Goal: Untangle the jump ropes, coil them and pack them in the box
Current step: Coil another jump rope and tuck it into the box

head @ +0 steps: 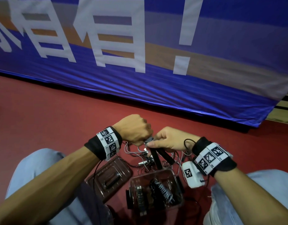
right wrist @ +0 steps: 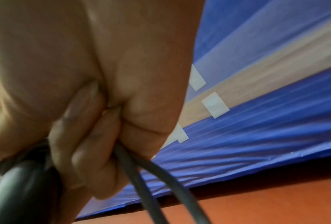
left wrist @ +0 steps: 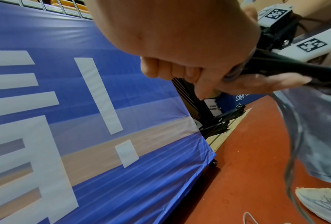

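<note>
From the head camera, the left hand (head: 134, 129) is a closed fist and the right hand (head: 168, 139) is curled, both meeting over a small coil of grey cord (head: 149, 139) held between them. Two black handles (head: 161, 157) hang down from the right hand. Below, a clear box (head: 175, 177) holds two coiled ropes (head: 157, 191). Its lid (head: 110, 174) lies just left of it on the red floor (head: 50, 120). Loose grey rope (head: 140, 153) is tangled under the hands.

From the left wrist, the left hand (left wrist: 180, 45) grips the cord (left wrist: 235, 72) beside a black handle (left wrist: 272, 66); most of the cord is hidden.

From the right wrist, blurred fingers (right wrist: 95, 145) curl round a black handle (right wrist: 22, 181) and dark rope (right wrist: 141, 181). A blue banner (right wrist: 266, 136) fills the background.
</note>
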`<state>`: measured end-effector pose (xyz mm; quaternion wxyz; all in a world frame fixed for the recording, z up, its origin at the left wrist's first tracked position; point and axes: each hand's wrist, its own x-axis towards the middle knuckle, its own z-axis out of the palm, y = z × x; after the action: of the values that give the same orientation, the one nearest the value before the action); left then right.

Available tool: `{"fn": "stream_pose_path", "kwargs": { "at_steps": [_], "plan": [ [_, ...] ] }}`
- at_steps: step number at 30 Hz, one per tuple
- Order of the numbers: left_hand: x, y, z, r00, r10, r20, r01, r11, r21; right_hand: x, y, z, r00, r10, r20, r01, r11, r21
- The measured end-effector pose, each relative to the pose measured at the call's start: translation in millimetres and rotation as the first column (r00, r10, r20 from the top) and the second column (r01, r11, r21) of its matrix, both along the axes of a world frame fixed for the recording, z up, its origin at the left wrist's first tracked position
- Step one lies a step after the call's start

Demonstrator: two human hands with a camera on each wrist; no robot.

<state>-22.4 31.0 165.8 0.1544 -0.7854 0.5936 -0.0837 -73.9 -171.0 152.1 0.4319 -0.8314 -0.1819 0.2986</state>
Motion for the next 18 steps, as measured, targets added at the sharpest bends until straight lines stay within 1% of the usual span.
{"fn": "stream_pose_path", "kwargs": {
  "at_steps": [3, 7, 11, 12, 14, 17, 18],
  "plan": [
    [1, 8, 7, 0.999, -0.04, -0.024, 0.037, 0.99, -0.137, -2, 3, 7, 0.992, 0.041, -0.116, -0.023, 0.988, 0.151],
    [-2, 14, 3, 0.993, -0.061, -0.106, 0.025, 0.952, -0.306, -4, 3, 10, 0.951, 0.179, -0.251, -0.076, 0.926, 0.37],
    [-12, 10, -5, 0.973, -0.069, -0.222, -0.042, 0.887, -0.459, -6, 2, 6, 0.92, 0.237, -0.311, -0.089, 0.901, 0.424],
    [-14, 9, -6, 0.966, -0.065, -0.25, -0.072, 0.861, -0.503, -8, 3, 6, 0.914, 0.232, -0.334, -0.065, 0.895, 0.442],
    [-17, 7, -8, 0.953, -0.055, -0.299, -0.137, 0.8, -0.584, -12, 5, 8, 0.897, 0.195, -0.396, 0.04, 0.858, 0.513],
    [-21, 3, -5, 0.927, -0.047, -0.371, -0.231, 0.709, -0.667, -17, 5, 6, 0.862, 0.152, -0.483, 0.222, 0.744, 0.63],
    [-21, 2, -4, 0.916, -0.032, -0.401, -0.282, 0.659, -0.697, -16, 6, 1, 0.841, 0.144, -0.522, 0.291, 0.694, 0.659]
  ]
}}
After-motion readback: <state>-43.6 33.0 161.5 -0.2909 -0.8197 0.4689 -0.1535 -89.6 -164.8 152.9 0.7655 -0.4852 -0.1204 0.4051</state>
